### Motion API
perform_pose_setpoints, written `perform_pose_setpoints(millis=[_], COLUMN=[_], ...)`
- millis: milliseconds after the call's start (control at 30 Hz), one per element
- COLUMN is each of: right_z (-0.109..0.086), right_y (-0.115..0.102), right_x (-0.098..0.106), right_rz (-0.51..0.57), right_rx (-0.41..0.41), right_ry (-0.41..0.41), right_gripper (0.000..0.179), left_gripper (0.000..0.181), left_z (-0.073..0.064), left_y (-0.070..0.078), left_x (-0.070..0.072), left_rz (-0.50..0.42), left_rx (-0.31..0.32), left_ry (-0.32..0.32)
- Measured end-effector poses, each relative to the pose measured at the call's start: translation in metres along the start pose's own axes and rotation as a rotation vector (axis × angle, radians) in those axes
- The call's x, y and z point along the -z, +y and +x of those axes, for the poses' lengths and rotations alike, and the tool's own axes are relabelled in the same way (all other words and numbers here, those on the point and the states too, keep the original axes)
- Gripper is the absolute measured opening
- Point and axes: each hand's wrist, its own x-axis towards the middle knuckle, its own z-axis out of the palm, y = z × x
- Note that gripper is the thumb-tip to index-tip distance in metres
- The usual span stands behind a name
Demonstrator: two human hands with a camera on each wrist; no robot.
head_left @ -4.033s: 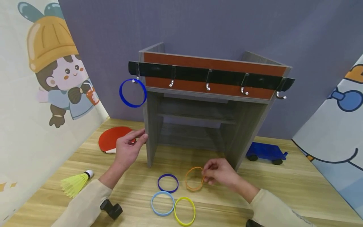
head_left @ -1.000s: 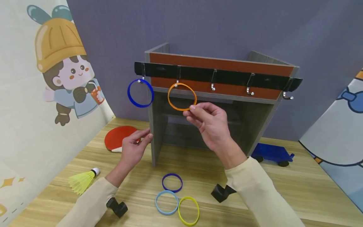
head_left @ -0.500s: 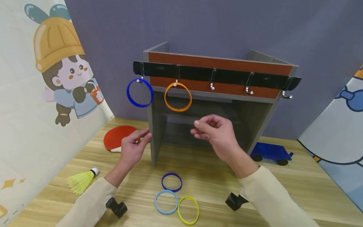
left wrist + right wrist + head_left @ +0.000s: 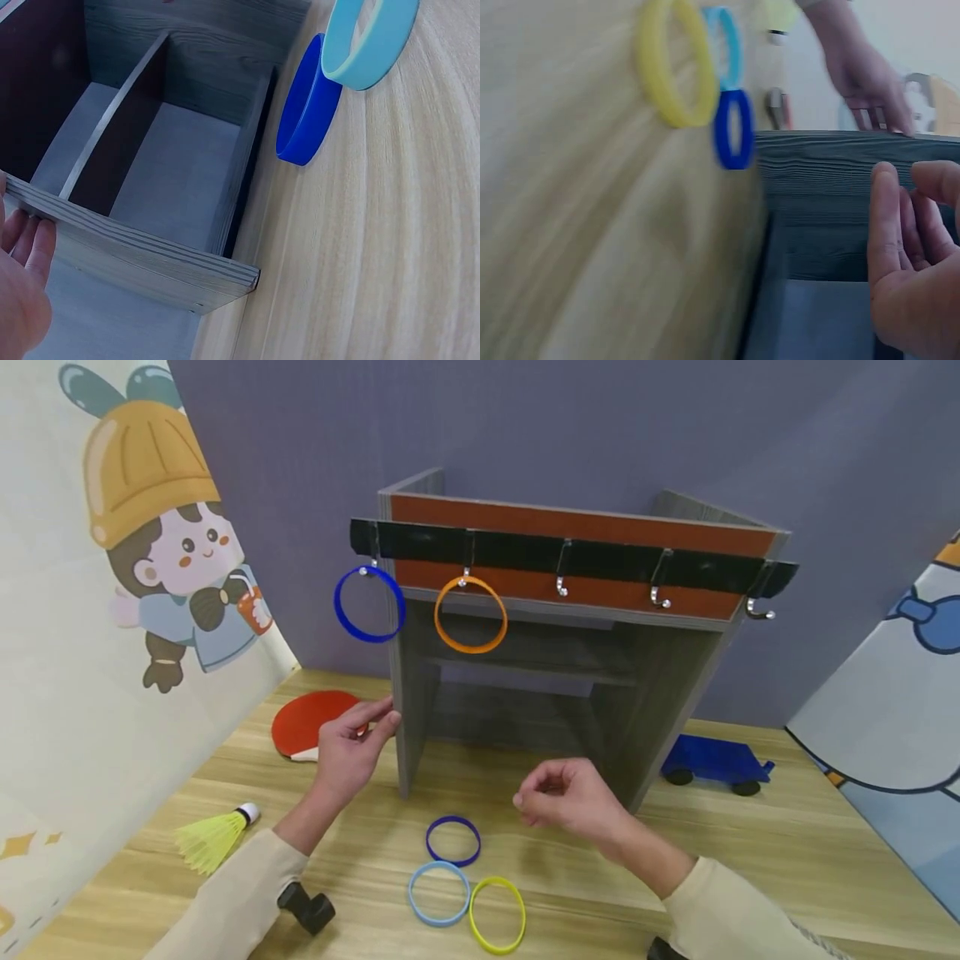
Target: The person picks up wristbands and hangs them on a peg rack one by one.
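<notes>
My left hand (image 4: 348, 752) touches the left side panel of a grey wooden shelf unit (image 4: 491, 643), with fingertips and thumb at its front edge. In front of the unit's right side, my right hand (image 4: 573, 802) hovers above the table, fingers loosely bent, holding nothing. An orange wristband (image 4: 471, 650) hangs from the second hook of a black rail (image 4: 517, 545); a blue wristband (image 4: 345, 625) hangs on the first. On the table lie a dark blue wristband (image 4: 478, 843), a light blue wristband (image 4: 412, 902) and a yellow wristband (image 4: 522, 914), close together.
Behind my left hand lies a red table tennis paddle (image 4: 303, 722), with a yellow shuttlecock (image 4: 210, 842) nearer on the left. A blue toy cart (image 4: 708, 760) stands right of the unit. Three more metal hooks, including the middle one (image 4: 561, 587), bear nothing.
My right hand lifted the orange wristband from the table, hung it on the second hook and let go. It has since come back down. My left hand has stayed at the panel.
</notes>
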Motion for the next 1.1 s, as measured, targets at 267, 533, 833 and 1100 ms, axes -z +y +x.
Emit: perform_pose_setpoints(millis=[267, 533, 833, 1100], right_z=[-0.015, -0.025, -0.027, -0.028], right_y=[0.034, 0.056, 0.064, 0.067], right_x=[-0.004, -0.012, -0.021, -0.024], right_rz=[-0.013, 0.075, 0.091, 0.054], right_rx=[-0.079, -0.153, -0.182, -0.191], right_ry=[-0.155, -0.21, -0.236, -0.206], right_gripper=[0.015, 0.019, 0.021, 0.019], left_gripper=[0.024, 0.024, 0.025, 0.025], left_z=[-0.002, -0.001, -0.001, 0.0], left_y=[-0.001, -0.001, -0.001, 0.0], left_x=[0.0, 0.001, 0.002, 0.001], left_rz=[-0.009, -0.011, -0.017, -0.011], left_rx=[0.002, 0.004, -0.007, -0.003], left_ry=[-0.002, -0.002, 0.004, -0.004])
